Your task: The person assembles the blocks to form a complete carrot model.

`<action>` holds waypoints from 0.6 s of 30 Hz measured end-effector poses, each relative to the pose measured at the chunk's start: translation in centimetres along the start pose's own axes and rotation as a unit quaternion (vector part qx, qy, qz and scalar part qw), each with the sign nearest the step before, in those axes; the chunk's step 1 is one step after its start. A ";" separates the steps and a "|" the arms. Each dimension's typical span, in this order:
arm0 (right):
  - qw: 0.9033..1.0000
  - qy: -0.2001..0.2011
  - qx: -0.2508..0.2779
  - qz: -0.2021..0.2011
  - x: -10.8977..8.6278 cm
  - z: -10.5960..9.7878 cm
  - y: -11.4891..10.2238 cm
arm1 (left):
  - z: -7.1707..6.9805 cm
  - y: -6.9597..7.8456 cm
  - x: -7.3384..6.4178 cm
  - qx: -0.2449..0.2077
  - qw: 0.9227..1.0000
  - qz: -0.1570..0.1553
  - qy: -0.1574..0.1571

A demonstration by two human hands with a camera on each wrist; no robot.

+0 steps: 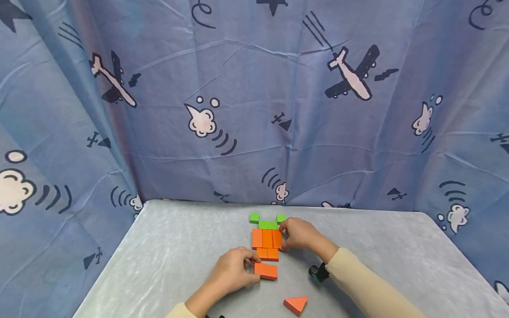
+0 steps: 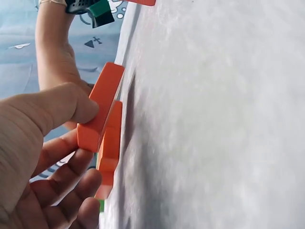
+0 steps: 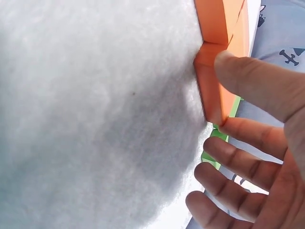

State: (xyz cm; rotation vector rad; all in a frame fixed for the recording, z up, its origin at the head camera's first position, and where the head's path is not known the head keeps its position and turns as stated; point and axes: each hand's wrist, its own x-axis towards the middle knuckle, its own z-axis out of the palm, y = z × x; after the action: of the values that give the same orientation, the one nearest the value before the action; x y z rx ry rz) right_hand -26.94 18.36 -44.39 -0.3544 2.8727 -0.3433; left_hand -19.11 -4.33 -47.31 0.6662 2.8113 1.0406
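Note:
My left hand (image 1: 234,269) pinches a red-orange rectangular block (image 1: 266,271) at its left end, thumb on one side and fingertips on the other. In the left wrist view the same block (image 2: 101,107) looks tilted. Farther back, my right hand (image 1: 301,234) has thumb and index finger at opposite ends of the rightmost orange block (image 1: 277,239) in a row of three. Its other fingers are spread beyond the block in the right wrist view. Two small orange blocks (image 1: 267,254) lie against the row's near side.
A long green block (image 1: 268,225) touches the row's far side, with green cubes (image 1: 254,218) at its two far corners. Toward the front of the pale table (image 1: 179,251) lies a red-orange triangular block (image 1: 296,304). A patterned blue curtain (image 1: 246,110) hangs behind.

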 end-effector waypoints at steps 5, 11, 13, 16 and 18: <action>1.000 -0.003 -0.009 -0.004 0.0 -0.2 -0.1 | 0.8 0.2 0.6 0.000 1.000 -0.014 0.013; 1.000 -0.001 -0.009 -0.004 -0.1 -0.2 -0.2 | 1.3 0.1 1.0 0.010 0.999 -0.015 0.033; 1.000 0.001 -0.010 -0.006 -0.1 -0.2 -0.3 | 1.4 0.1 1.0 0.017 0.999 -0.013 0.036; 1.000 0.002 -0.009 -0.006 -0.2 -0.1 -0.3 | 1.4 0.1 1.0 0.033 0.999 -0.007 0.041; 1.000 0.002 -0.008 -0.006 -0.2 -0.1 -0.3 | 1.5 0.2 1.0 0.042 0.998 -0.003 0.045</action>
State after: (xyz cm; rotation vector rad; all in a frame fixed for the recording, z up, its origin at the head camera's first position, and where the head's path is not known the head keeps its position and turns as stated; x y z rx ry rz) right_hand -26.67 18.17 -44.16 -0.3732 2.8795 -0.3221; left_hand -19.68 -2.89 -48.28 0.6325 2.9476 0.9806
